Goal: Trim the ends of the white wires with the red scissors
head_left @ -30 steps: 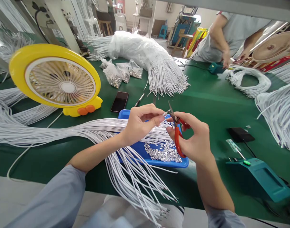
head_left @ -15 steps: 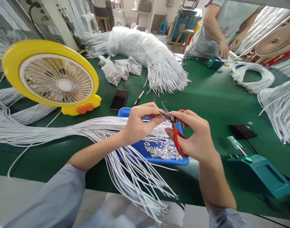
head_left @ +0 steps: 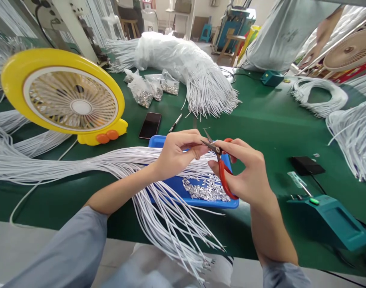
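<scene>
My right hand [head_left: 245,168] grips a pair of red-handled scissors [head_left: 223,178], thumb and fingers in the loops. The dark blades stand apart, their tips close to my left fingertips. My left hand [head_left: 180,154] is closed in a pinch on what looks like a white cable; only a small pale end shows beside the blades. Below both hands lies a blue tray [head_left: 174,185] with many small silvery metal pieces [head_left: 205,189] in it. A bundle of white cables [head_left: 123,158] crosses under my left hand, part over the tray and part hanging toward my lap.
A yellow fan [head_left: 63,92] stands at left. Beyond the tray are a phone [head_left: 150,125], a pen [head_left: 175,123], bags of metal parts [head_left: 144,94] and a plastic-wrapped cable bundle [head_left: 183,60]. A teal device [head_left: 329,220] sits at right. Another person [head_left: 285,36] stands across the table.
My hands and the scissors stay almost in place. The person across the table has drawn their hands away from the small teal box and shifted to the right.
</scene>
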Available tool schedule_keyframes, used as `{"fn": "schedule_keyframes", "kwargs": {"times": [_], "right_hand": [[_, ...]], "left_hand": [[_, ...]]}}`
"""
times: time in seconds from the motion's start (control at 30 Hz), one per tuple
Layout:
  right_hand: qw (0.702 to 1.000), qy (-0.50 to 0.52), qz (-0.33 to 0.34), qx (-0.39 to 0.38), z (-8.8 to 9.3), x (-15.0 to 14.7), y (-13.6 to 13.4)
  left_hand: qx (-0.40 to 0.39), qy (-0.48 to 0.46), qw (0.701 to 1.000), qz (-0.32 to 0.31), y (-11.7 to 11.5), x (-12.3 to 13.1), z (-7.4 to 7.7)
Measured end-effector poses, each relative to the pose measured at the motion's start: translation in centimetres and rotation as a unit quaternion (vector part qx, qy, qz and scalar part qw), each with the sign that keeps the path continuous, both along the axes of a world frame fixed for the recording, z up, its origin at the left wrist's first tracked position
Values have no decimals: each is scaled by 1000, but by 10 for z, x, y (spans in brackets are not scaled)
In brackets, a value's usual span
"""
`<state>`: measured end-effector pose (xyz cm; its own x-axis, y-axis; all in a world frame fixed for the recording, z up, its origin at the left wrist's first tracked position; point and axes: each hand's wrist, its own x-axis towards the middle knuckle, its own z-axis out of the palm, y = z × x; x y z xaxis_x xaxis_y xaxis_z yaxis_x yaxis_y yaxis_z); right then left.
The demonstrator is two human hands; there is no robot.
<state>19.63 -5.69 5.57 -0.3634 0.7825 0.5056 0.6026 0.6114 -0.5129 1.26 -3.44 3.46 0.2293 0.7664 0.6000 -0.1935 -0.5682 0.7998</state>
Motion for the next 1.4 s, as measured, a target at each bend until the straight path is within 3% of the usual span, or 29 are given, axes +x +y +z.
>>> {"fn": "schedule_keyframes", "kwargs": {"times": [0.13,0.2,0.33,0.43,0.8,1.13,1.4], "right_hand": [[997,-9,-43,-71,0,8,9],[992,45,-60,-103,0,9,11],[969,230,-53,-78,1,1,4],[954,290,-40,-65,1,-6,-2],[962,269,-25,-48,-5,-8,-6],[958,280,-52,-25,-12,-14,-7],[953,296,-16,-59,-3,-8,-6]], "left_hand": [[-43,-63,997,30,12,-5,-2],[-51,-83,994,55,15,-7,-2],[-33,-6,997,65,7,-4,1],[-13,68,996,52,-3,2,2],[17,82,996,28,-5,8,-4],[-44,45,997,49,-8,17,-11],[-68,35,997,-14,-5,15,-7]]}}
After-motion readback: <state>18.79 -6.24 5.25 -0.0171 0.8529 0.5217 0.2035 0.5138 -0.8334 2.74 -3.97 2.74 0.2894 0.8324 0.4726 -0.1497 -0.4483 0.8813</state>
